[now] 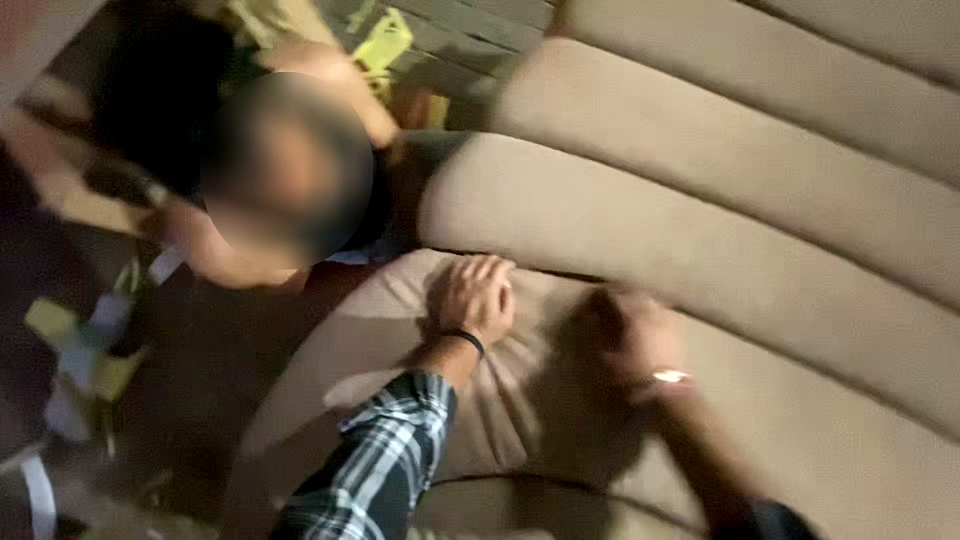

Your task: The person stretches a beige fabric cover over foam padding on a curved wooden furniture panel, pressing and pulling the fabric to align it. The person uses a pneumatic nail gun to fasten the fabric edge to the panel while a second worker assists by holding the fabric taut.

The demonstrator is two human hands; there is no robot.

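Observation:
Both my hands press on a beige padded cushion (760,230) made of long ribbed rolls. My left hand (473,297), with a black band on the wrist and a plaid sleeve behind it, lies knuckles-up with curled fingers gripping the wrinkled fabric near a seam. My right hand (628,335) is blurred and in shadow; it rests closed on the same fabric just to the right, a bright bracelet on its wrist.
Another person (290,170) crouches at the cushion's left end, close to my left hand. Yellow-green items (385,40) lie on a plank floor (470,40) at the top. Light straps and pale scraps (80,350) lie on the dark floor at left.

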